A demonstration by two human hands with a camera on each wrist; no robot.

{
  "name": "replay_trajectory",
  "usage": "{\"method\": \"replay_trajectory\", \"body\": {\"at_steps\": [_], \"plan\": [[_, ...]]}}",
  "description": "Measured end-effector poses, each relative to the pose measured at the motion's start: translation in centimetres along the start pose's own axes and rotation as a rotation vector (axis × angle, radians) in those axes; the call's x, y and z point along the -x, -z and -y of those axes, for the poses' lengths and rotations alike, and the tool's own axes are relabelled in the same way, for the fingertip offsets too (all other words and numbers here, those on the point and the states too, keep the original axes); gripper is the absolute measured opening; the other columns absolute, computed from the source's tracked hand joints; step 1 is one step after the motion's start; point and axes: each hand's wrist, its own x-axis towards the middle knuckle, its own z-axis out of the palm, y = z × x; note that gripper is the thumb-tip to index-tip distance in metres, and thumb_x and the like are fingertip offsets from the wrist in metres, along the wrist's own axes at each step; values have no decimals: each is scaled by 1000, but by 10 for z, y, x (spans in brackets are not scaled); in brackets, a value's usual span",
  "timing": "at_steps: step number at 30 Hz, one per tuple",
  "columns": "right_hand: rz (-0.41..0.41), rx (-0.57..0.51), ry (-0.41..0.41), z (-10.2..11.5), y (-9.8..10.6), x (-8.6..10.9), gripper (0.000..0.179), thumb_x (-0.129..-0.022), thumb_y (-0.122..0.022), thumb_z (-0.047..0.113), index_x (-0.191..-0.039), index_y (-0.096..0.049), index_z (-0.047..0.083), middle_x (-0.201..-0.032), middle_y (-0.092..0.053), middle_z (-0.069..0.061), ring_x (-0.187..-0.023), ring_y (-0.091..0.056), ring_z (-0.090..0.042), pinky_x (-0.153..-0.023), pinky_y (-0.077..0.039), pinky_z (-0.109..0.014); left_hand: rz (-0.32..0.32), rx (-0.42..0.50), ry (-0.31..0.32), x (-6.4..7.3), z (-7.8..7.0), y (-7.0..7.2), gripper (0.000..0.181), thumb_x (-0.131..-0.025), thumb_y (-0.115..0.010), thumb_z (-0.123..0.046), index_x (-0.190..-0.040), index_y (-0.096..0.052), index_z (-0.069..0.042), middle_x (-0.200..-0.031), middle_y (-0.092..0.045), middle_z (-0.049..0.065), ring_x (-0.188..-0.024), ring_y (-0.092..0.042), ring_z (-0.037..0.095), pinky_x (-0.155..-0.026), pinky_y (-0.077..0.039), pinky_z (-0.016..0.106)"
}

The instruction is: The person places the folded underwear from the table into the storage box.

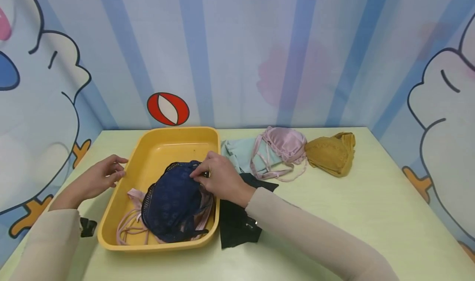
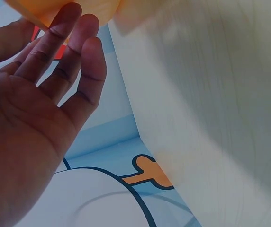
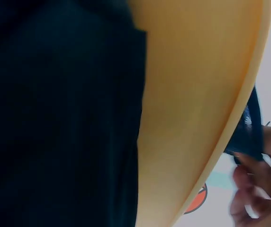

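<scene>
Lying in the yellow tray (image 1: 174, 151), head view: a navy bra (image 1: 170, 202) is heaped over a pink piece with thin straps (image 1: 137, 195).
Right hand (image 1: 224, 178): the top edge of the navy bra is pinched between thumb and fingers.
Left hand (image 1: 97, 177): nothing is held; the fingers are loosely bent by the tray's left rim.
Done and left: the work seems partway along; some clothes are in the tray, four pieces are outside it, and the navy bra is not yet let go.
Clothes outside: a black cloth (image 1: 237, 227) is seen right beside the tray; a mint cloth (image 1: 241, 153), a lilac bra (image 1: 285, 143) and a mustard bra (image 1: 330, 153) are laid farther back.
Table (image 1: 334, 231): a pale top is pushed up to the wall.
Wall (image 1: 237, 66): blue stripes, a red ball (image 1: 168, 109) and big white cartoon shapes (image 1: 452, 141) are printed on it.
Left fingers, left wrist view: they are held a little apart near the tray's edge; whether it is touched cannot be told.
Table grain: faint lines and a shadow are seen.
Navy strap (image 3: 255, 127), right wrist view: it is held at the blurry right hand, past the tray's wall.
Dark cloth (image 3: 59, 118): the left side is filled by it; which piece it is cannot be told.
</scene>
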Motion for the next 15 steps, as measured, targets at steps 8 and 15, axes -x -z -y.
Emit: {"method": "replay_trajectory", "body": {"at_steps": [8,15], "plan": [[363,68,-72,-1,-5,3,11,-84,-72,11,-88,-77,20,-86,-65,11,-85,-54,-7,-71,-44,-17,-11,1,8,-1,0,-1,37,-97,-55,-11,-126,-42,8,-96,-61,13,-81,-61,22,-68,-54,40],[431,66,-23,0,-4,7,12,-89,-68,17,-97,-76,19,-92,-68,11,-88,-49,-8,-73,-41,-17,-1,-8,13,0,1,0,37,-97,-54,-12,-127,-42,7,-99,-61,15,-85,-62,24,-68,-54,38]]}}
